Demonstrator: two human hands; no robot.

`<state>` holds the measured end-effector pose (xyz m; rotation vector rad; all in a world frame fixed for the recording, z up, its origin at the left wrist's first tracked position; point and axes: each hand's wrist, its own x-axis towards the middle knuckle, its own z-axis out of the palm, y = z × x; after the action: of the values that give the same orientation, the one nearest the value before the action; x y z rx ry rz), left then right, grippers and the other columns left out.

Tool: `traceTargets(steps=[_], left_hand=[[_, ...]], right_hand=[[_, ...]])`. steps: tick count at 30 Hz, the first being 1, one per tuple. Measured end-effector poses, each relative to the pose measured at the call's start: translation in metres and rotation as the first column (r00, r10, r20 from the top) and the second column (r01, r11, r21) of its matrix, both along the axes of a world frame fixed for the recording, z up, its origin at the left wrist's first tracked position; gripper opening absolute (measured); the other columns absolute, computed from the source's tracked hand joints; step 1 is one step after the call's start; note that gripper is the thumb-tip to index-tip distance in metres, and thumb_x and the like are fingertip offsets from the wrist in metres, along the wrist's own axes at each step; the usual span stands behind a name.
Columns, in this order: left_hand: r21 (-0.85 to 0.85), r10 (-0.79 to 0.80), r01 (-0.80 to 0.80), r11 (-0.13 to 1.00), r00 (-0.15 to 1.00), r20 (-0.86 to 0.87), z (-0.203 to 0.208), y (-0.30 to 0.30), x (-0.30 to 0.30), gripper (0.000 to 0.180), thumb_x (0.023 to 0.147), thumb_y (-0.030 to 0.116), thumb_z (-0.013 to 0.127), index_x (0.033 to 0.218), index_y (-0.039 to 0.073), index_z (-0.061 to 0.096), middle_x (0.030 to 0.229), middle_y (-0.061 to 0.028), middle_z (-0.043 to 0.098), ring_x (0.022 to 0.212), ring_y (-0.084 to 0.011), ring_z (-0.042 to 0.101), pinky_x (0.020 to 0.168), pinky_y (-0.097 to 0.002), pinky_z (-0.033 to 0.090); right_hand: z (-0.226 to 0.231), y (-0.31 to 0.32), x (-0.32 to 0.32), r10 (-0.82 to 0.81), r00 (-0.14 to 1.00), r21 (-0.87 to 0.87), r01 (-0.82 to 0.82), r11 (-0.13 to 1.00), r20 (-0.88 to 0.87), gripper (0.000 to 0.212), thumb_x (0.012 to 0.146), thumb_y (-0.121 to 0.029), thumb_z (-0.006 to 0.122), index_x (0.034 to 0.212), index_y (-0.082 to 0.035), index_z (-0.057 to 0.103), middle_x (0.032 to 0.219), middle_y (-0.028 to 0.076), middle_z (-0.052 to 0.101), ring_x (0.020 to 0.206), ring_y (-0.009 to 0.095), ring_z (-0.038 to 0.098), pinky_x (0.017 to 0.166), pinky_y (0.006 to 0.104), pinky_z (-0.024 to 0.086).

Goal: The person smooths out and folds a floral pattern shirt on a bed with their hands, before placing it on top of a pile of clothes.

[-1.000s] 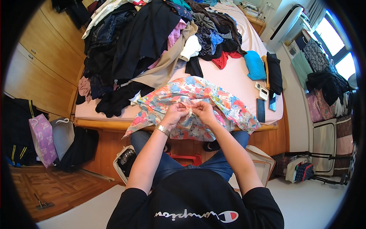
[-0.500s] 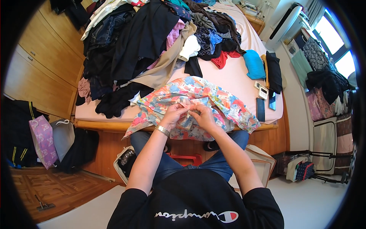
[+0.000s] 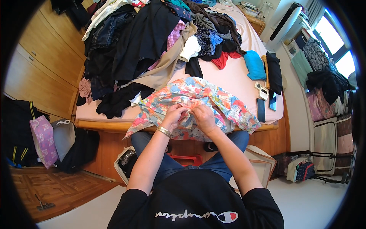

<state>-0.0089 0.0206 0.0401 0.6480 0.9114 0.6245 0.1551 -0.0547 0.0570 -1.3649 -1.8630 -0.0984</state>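
Observation:
A shirt-like garment (image 3: 232,103) with a bright multicoloured print lies spread over the bed's front edge, its lower part hanging down toward my knees. Near its middle, my left hand (image 3: 175,115) pinches the fabric; a metal watch is on that wrist. Right beside it, my right hand (image 3: 203,117) grips the same garment, fingertips close to the left ones. Whatever small part sits between the fingertips is too hidden to make out.
A large heap of clothes (image 3: 137,42) covers the bed's far left. Folded blue cloth (image 3: 254,65), a black folded bundle (image 3: 273,72) and phones (image 3: 260,110) lie at right. Below stand a red stool (image 3: 187,158) and open fabric boxes (image 3: 261,164).
My right hand has turned slightly and its fingers have closed in nearer the left fingertips. The garment has barely shifted.

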Motion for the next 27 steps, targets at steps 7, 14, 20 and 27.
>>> traceTargets(steps=[7, 14, 20, 27], left_hand=[[-0.054, 0.084, -0.083, 0.995, 0.996, 0.018, 0.004, -0.002, 0.007, 0.007, 0.090, 0.003, 0.066, 0.085, 0.006, 0.063, 0.078, -0.0028, 0.066, 0.064, -0.0115, 0.064, 0.057, -0.0245, 0.055], [-0.068, 0.164, -0.157, 0.985, 0.978, 0.127, -0.010, -0.003, 0.010, 0.003, 0.090, 0.000, 0.065, 0.091, 0.002, 0.063, 0.081, -0.0060, 0.068, 0.069, -0.0143, 0.066, 0.062, -0.0278, 0.057], [-0.099, 0.187, -0.172, 0.980, 0.968, 0.169, -0.012, -0.006, 0.012, 0.005, 0.090, -0.002, 0.062, 0.091, 0.002, 0.063, 0.087, -0.0067, 0.068, 0.071, -0.0144, 0.066, 0.065, -0.0270, 0.055], [-0.136, 0.199, -0.170, 0.976, 0.950, 0.241, -0.013, -0.011, 0.019, 0.007, 0.091, -0.003, 0.060, 0.096, 0.001, 0.063, 0.091, -0.0083, 0.069, 0.074, -0.0158, 0.067, 0.068, -0.0275, 0.056]], right_hand=[[0.000, 0.003, 0.006, 0.029, 0.967, 0.073, -0.049, 0.996, 0.253, 0.009, 0.078, -0.013, 0.063, 0.085, -0.008, 0.063, 0.083, 0.006, 0.060, 0.079, 0.022, 0.061, 0.071, 0.0347, 0.047], [0.003, 0.000, 0.004, -0.010, 0.963, 0.086, -0.013, 0.996, 0.271, 0.012, 0.076, -0.011, 0.061, 0.087, -0.007, 0.065, 0.087, 0.005, 0.063, 0.078, 0.021, 0.062, 0.067, 0.0330, 0.045], [0.006, -0.002, 0.004, -0.049, 0.982, 0.149, 0.022, 0.989, 0.182, 0.012, 0.078, -0.010, 0.071, 0.089, -0.008, 0.068, 0.086, 0.004, 0.066, 0.072, 0.020, 0.063, 0.065, 0.0338, 0.046], [0.011, -0.005, 0.007, -0.092, 0.975, 0.151, 0.062, 0.987, 0.203, 0.014, 0.079, -0.011, 0.064, 0.092, -0.007, 0.066, 0.091, 0.004, 0.065, 0.074, 0.020, 0.063, 0.066, 0.0332, 0.046]])
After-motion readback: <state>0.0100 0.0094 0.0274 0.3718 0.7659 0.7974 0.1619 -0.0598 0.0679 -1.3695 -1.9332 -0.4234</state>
